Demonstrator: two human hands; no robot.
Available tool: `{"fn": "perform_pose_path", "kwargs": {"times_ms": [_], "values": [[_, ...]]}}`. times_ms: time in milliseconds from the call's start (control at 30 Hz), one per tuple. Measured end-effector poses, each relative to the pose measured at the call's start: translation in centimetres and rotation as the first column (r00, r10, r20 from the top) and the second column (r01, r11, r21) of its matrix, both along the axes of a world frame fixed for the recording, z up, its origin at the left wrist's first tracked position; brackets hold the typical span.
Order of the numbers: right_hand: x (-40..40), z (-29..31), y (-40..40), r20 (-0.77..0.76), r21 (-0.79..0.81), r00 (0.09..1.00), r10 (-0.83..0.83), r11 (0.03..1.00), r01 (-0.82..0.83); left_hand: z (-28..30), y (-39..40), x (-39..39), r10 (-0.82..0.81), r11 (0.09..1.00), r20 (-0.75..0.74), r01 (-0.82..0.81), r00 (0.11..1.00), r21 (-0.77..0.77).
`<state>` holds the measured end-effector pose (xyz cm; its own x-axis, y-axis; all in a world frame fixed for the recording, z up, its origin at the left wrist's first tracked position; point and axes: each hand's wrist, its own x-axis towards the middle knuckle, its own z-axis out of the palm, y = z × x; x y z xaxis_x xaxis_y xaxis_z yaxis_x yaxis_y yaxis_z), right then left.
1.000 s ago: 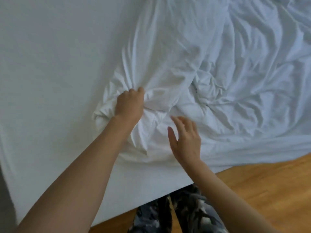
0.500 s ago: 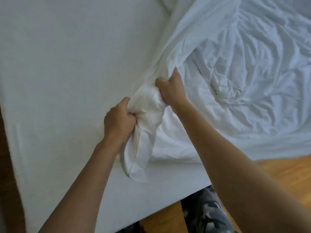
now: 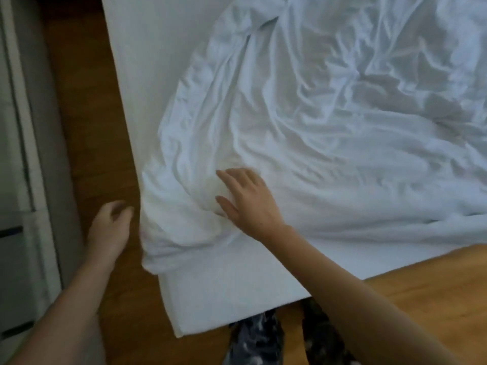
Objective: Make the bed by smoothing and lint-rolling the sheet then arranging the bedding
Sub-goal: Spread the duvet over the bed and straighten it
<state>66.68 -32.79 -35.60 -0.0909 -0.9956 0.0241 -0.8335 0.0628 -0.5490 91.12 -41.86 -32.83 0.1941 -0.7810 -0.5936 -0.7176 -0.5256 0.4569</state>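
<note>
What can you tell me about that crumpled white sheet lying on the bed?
The crumpled sheet is white, thin, soft-looking cloth, heavily creased, with folds fanning out from the bed's near corner. It lies loose over the smoother white mattress, bunched at that corner and slightly overhanging the side edge above the wooden floor. The right hand rests flat on it, fingers spread, near the bunched corner. The left hand hangs beside the bed, loosely curled, apparently not touching it.
</note>
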Motion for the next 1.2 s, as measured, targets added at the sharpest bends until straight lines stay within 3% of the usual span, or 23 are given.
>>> {"fn": "perform_pose_path", "kwargs": {"times_ms": [67,133,200,300,367,467,633,767,900,1000,1100,1200], "values": [[-3.8,-2.6,4.9,-0.212,-0.080,0.975,-0.070,0.995,0.054,-0.7,0.0,-2.6,-0.115,0.993,-0.008,0.115,0.993,-0.013],[-7.1,-4.3,9.2,-0.380,0.041,0.925,-0.018,0.999,0.036,-1.2,1.0,-5.7,-0.133,0.991,-0.049,0.132,0.990,-0.032],[-9.5,-5.3,11.5,-0.470,0.127,0.881,0.052,0.992,0.010,-1.9,1.9,-7.4,-0.029,0.985,-0.048,0.020,0.998,-0.174],[-10.9,-6.1,11.4,-0.515,0.154,0.855,0.060,0.988,0.023,-1.8,3.9,-7.9,0.100,0.895,-0.031,-0.104,0.994,-0.434],[-11.3,-6.1,9.8,-0.479,0.138,0.878,-0.007,0.987,0.083,-2.0,6.0,-7.7,0.036,0.901,-0.010,-0.037,0.999,-0.433],[-11.9,-5.5,7.5,-0.398,0.165,0.917,-0.020,0.982,0.093,-2.9,8.5,-7.5,-0.138,0.963,0.113,0.161,0.984,-0.219],[-12.3,-3.0,7.8,-0.303,0.439,0.940,0.159,0.899,-0.010,-2.3,8.9,-5.8,-0.155,0.963,0.034,0.158,0.987,-0.217],[-10.0,0.5,10.5,-0.150,0.636,0.942,0.300,0.759,-0.141,-0.9,11.0,1.0,-0.244,0.953,0.103,0.258,0.964,-0.156],[-6.2,3.8,17.5,-0.034,0.751,0.924,0.380,0.620,-0.227,0.3,16.9,7.9,-0.323,0.945,0.254,0.297,0.912,0.135],[-2.7,3.2,20.0,0.056,0.794,0.932,0.358,0.550,-0.259,-0.5,19.9,11.6,-0.273,0.936,0.277,0.187,0.921,0.298],[0.2,0.0,20.8,0.094,0.765,0.927,0.363,0.570,-0.301,-2.8,20.1,11.2,-0.234,0.945,0.325,0.136,0.916,0.296],[1.6,-2.1,22.2,0.049,0.704,0.943,0.329,0.659,-0.266,-4.9,20.4,9.2,-0.251,0.960,0.402,0.172,0.881,0.223]]}}
